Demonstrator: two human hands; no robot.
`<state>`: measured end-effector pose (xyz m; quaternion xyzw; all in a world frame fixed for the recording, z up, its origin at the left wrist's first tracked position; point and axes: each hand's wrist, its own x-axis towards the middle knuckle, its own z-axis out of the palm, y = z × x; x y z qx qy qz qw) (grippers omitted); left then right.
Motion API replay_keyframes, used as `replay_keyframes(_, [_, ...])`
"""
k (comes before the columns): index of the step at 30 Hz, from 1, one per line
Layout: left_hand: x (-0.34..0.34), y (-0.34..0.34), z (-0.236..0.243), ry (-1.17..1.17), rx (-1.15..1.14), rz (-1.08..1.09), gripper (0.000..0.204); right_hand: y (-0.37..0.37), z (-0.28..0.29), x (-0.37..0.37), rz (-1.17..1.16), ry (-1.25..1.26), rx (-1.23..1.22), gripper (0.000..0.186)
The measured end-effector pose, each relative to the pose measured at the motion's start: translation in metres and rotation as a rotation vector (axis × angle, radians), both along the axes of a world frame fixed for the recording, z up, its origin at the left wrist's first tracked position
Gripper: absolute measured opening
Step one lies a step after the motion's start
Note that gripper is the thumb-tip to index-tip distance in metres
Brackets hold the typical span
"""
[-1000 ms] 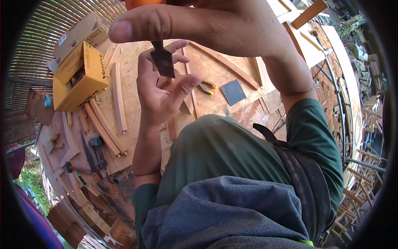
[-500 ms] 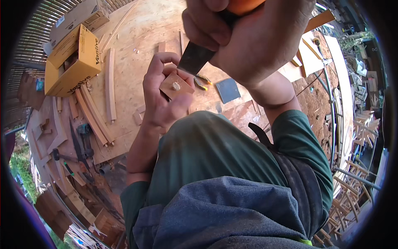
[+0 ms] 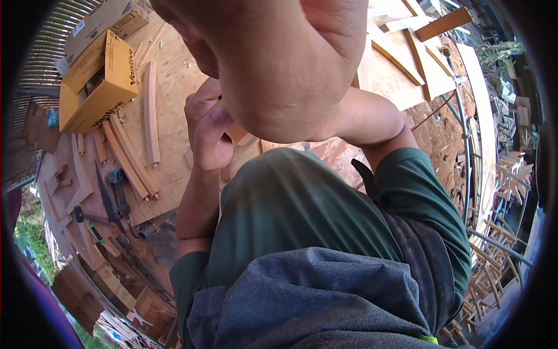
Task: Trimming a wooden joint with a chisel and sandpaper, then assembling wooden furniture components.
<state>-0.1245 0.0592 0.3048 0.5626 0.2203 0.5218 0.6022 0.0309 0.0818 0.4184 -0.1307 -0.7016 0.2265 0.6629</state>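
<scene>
My right hand [image 3: 279, 64] fills the upper middle, very close, its wrist bent over my left hand. Its fingers curl away at the upper left and are mostly out of sight. The orange-handled chisel it gripped a moment before is hidden. My left hand [image 3: 210, 139] is closed around a small reddish-brown wooden block [image 3: 237, 133], just beyond my green-trousered knee. Only a corner of the block shows; my right hand and wrist cover the rest.
An open yellow cardboard box [image 3: 123, 72] stands at the left of the plywood top [image 3: 171, 122]. Long curved wooden strips [image 3: 152, 110] lie beside it. A cordless drill [image 3: 119, 192] and a hammer [image 3: 87, 217] rest at lower left. Wooden parts [image 3: 395, 55] are laid at upper right.
My right hand has swung left and downward, now covering the block's face, the dark square plate and the pliers. My left hand has shifted slightly left with the block.
</scene>
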Motion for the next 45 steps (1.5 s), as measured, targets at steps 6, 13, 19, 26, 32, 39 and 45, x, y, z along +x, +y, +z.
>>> replay_keyframes(6, [-0.036,0.02,-0.011,0.467,0.315,-0.017,0.038,0.007,0.0,-0.01,-0.007,0.055,-0.003,0.022])
replay_keyframes(13, [-0.012,0.012,0.002,0.302,0.254,0.013,0.036,0.004,0.003,-0.019,0.01,0.101,-0.01,0.021])
replay_keyframes(19, [-0.02,0.014,-0.022,0.291,0.172,0.117,0.034,0.004,0.005,-0.03,0.025,0.138,-0.019,0.019])
replay_keyframes(26, [0.006,0.02,0.005,0.018,0.176,0.175,0.053,0.011,0.006,-0.04,0.029,0.176,-0.023,0.018])
replay_keyframes(32, [0.01,0.008,-0.001,0.049,0.434,0.322,0.097,0.012,0.011,-0.045,0.06,0.209,-0.019,0.017])
replay_keyframes(39, [0.009,-0.001,-0.07,0.281,0.388,0.255,0.107,0.008,0.022,-0.041,0.035,0.16,-0.111,0.008])
replay_keyframes(45, [0.003,0.014,-0.043,0.038,0.445,0.29,0.114,0.01,0.023,-0.041,0.071,0.161,-0.159,0.008])
